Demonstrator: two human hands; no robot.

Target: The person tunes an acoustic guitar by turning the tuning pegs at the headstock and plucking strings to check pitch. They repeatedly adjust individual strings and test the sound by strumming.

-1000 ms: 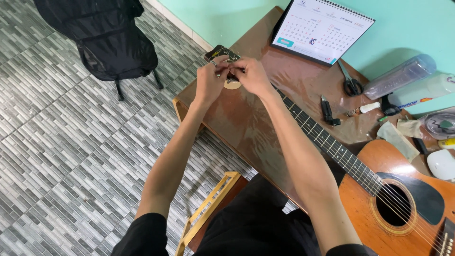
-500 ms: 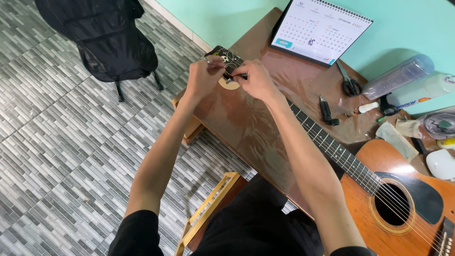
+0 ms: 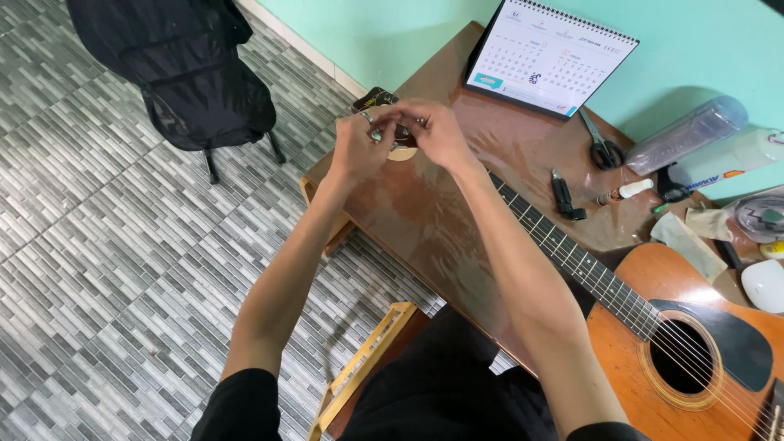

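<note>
Brown and glossy, the wooden table (image 3: 457,237) carries an acoustic guitar (image 3: 653,327) laid flat along it, body near the person and neck running away toward the far corner. That lie puts the headstock (image 3: 377,100) right at the table's edge, where both arms can reach it from the seat; it seems the reason the instrument lies lengthwise rather than across.

Both hands meet over that headstock. The left hand (image 3: 359,147), a ring on one finger, has its fingers curled inward and its fingertips drawn together at the tuning pegs. The right hand (image 3: 437,131) arches over from the other side, fingers bent and closed toward the same spot. They look to be pinching something small between them, perhaps a peg or a string end, but the fingers hide it and I cannot tell what it is. A pale round thing (image 3: 403,152) shows just under the hands.

Further back a desk calendar (image 3: 549,57) leans against the green wall, with scissors (image 3: 603,147) and a clear bottle (image 3: 688,134) beside it. A chair draped in black cloth (image 3: 184,69) stands on the tiled floor (image 3: 106,269).
</note>
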